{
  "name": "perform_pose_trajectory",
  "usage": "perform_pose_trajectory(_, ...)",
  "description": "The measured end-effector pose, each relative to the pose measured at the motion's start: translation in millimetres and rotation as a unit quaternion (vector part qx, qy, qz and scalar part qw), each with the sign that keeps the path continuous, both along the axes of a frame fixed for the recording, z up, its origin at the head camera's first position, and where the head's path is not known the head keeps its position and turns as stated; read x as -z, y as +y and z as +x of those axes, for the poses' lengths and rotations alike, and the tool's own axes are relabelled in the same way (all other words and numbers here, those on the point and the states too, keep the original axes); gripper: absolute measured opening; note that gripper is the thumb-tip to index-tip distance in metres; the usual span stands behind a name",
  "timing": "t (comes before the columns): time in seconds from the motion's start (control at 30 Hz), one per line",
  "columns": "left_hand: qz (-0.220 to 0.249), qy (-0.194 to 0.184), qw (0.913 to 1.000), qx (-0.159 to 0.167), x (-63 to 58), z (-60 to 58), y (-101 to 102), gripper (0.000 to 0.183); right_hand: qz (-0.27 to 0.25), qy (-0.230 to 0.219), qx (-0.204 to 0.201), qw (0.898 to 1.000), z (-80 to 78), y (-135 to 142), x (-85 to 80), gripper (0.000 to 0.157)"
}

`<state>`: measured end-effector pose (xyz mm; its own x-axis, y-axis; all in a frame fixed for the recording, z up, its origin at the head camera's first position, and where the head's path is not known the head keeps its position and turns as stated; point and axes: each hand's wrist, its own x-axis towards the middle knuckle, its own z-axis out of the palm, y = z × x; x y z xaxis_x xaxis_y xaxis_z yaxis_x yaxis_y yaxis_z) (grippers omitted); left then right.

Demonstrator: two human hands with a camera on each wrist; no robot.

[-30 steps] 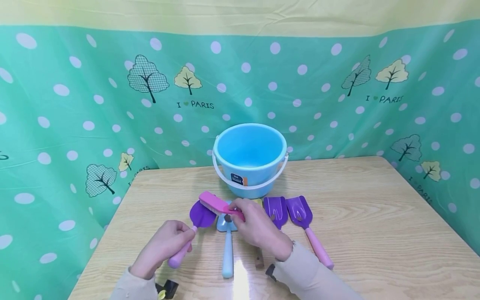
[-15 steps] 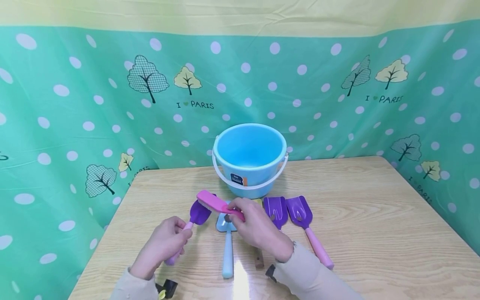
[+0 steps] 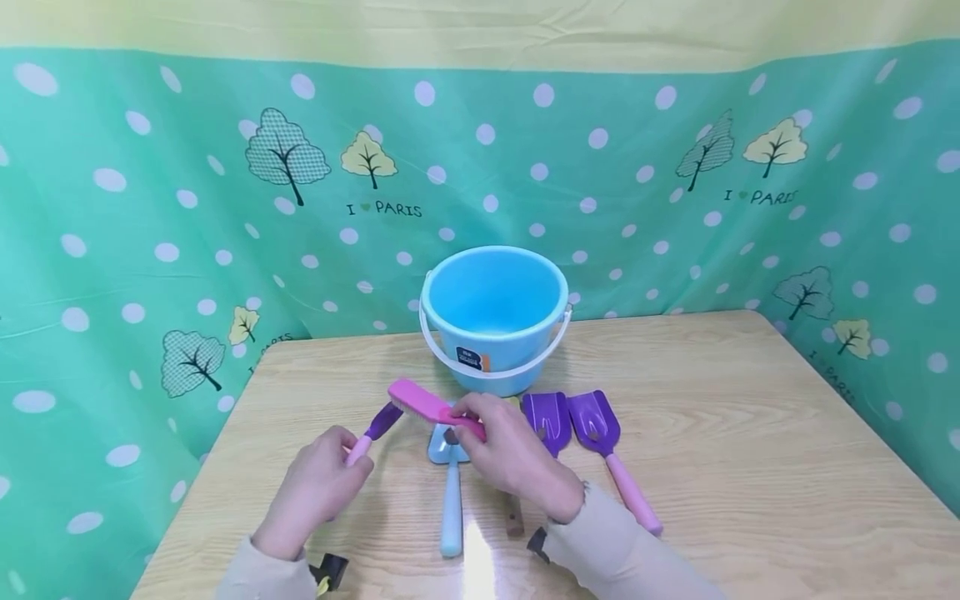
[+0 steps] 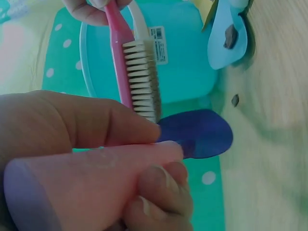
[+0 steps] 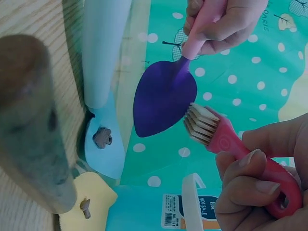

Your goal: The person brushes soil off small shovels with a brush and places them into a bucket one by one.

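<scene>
My left hand (image 3: 318, 479) grips the pink handle of a toy shovel with a purple blade (image 3: 385, 420), raised above the table and turned nearly edge-on in the head view. My right hand (image 3: 513, 446) pinches a pink brush (image 3: 418, 401) by its handle. In the right wrist view the pale bristles (image 5: 199, 124) meet or nearly meet the blade's edge. Below the hands lies a light blue shovel (image 3: 452, 508) bearing a dark clump (image 5: 102, 138). Beside it, a yellow shovel (image 5: 91, 197) carries a smaller clump (image 5: 85, 208); my right hand mostly hides it in the head view.
A light blue bucket (image 3: 487, 382) with a white handle stands at the back. Two more purple shovels (image 3: 546, 421) lie on the right, one with a pink handle (image 3: 633, 496). A dark crumb (image 4: 235, 100) sits on the wooden table (image 3: 750, 433). Dotted green cloth (image 3: 615, 183) surrounds it.
My left hand has lifted slightly and turned the shovel, so its blade has gone from broad to nearly edge-on. The brush has shifted slightly left; the whole head view has moved a little too.
</scene>
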<state>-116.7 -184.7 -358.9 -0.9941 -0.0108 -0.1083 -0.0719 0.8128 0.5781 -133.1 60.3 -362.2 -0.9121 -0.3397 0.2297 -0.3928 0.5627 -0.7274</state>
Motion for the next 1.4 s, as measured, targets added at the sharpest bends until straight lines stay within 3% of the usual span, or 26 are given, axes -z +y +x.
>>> perform_pose_trajectory(0.27,-0.080,0.022,0.9964,0.018,-13.5,2.4,0.5,0.023,-0.015,-0.012,-0.002,1.000,-0.7,-2.9,-3.1,0.025)
perform_pose_trajectory(0.6,-0.136,0.064,0.9882,0.031,-22.4,9.9,6.4,0.012,-0.008,0.024,-0.020,0.999,-2.2,-11.8,-2.8,0.023)
perform_pose_trajectory(1.17,-0.154,0.085,0.9840,0.027,-24.7,17.4,12.3,0.012,-0.012,0.047,-0.068,0.996,-2.0,-20.6,5.8,0.022)
perform_pose_trajectory(1.4,-0.155,0.088,0.9836,0.030,-25.9,18.8,13.8,0.011,0.008,0.033,-0.059,0.998,-2.9,-19.4,6.1,0.022)
